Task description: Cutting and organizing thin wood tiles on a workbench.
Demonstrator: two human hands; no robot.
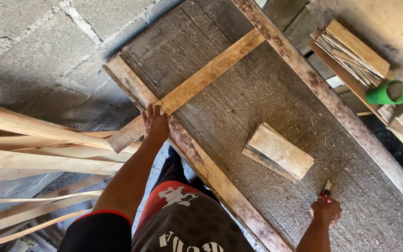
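My left hand (155,123) presses palm-down on a long pale wooden slat (206,73) that lies across a dark, worn work board (257,93), at the board's near edge. My right hand (326,211) rests on the board at the lower right, closed around a small red-handled tool (326,191) whose tip points away from me. A short stack of flat wood pieces (278,151) lies on the board between the two hands, touching neither.
Long thin wood strips (38,154) fan out at the left beside a block wall (38,51). A green cup (388,93) and a bundle of thin slats (350,51) sit on a side bench at the upper right.
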